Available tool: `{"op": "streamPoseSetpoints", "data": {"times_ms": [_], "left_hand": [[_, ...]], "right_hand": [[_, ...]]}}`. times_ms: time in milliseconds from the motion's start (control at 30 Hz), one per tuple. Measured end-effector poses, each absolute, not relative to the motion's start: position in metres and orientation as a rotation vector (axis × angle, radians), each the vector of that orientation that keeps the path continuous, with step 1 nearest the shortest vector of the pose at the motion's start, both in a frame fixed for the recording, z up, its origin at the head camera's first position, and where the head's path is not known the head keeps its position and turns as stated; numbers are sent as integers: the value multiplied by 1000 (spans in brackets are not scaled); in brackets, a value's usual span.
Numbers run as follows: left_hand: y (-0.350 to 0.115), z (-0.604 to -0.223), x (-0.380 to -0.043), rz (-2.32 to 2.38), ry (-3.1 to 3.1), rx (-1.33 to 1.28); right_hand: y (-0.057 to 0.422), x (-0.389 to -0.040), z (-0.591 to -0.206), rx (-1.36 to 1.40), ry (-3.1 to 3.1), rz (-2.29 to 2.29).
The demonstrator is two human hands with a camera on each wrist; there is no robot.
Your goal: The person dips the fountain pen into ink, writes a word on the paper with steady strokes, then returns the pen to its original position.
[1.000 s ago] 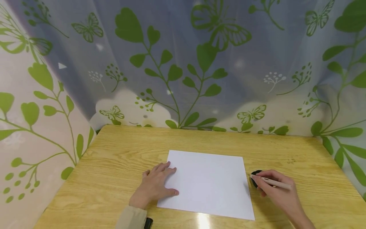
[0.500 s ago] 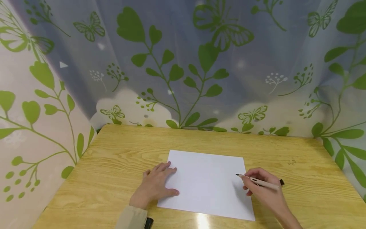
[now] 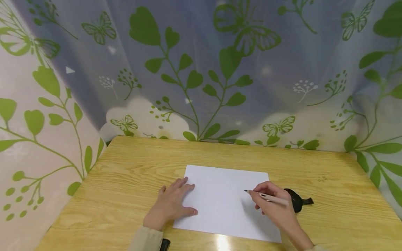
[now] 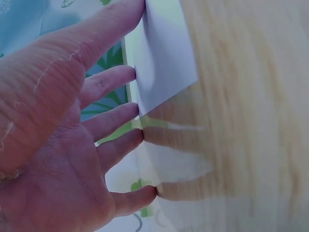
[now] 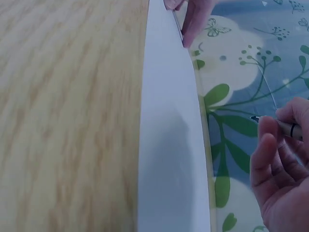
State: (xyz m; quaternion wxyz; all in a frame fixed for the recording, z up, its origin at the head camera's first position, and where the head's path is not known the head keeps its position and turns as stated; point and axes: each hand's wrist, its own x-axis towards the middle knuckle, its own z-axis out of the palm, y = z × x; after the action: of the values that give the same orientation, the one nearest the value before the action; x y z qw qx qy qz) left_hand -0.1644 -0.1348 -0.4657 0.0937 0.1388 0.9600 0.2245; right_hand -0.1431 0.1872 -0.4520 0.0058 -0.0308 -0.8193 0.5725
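A blank white sheet of paper point(image 3: 220, 202) lies on the wooden table. My left hand point(image 3: 172, 204) rests at its left edge, fingers spread; in the left wrist view the fingertips point(image 4: 133, 110) touch the paper and the table. Over the right part of the sheet, my right hand point(image 3: 273, 202) pinches a light beige pen point(image 3: 274, 199) between thumb and fingers. Its dark tip points left and, in the right wrist view, the pen point(image 5: 285, 127) is held above the paper, apart from it.
A black, rounded object with a short tail point(image 3: 296, 200) lies right of the paper, partly behind my right hand. A small black item point(image 3: 164, 244) shows by my left sleeve. The wooden table point(image 3: 141, 157) ends at a curtain point(image 3: 201, 87) with leaf and butterfly prints.
My right hand has moved left with the pen, from beside the black object to over the paper. The black object is now more exposed. My left hand has stayed at the sheet's left edge.
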Motion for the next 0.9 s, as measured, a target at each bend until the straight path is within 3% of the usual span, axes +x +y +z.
{"op": "streamPoseSetpoints", "data": {"times_ms": [900], "left_hand": [[-132, -463, -168, 629, 2858, 406]], "right_hand": [[155, -163, -466, -1, -2552, 1839]]}}
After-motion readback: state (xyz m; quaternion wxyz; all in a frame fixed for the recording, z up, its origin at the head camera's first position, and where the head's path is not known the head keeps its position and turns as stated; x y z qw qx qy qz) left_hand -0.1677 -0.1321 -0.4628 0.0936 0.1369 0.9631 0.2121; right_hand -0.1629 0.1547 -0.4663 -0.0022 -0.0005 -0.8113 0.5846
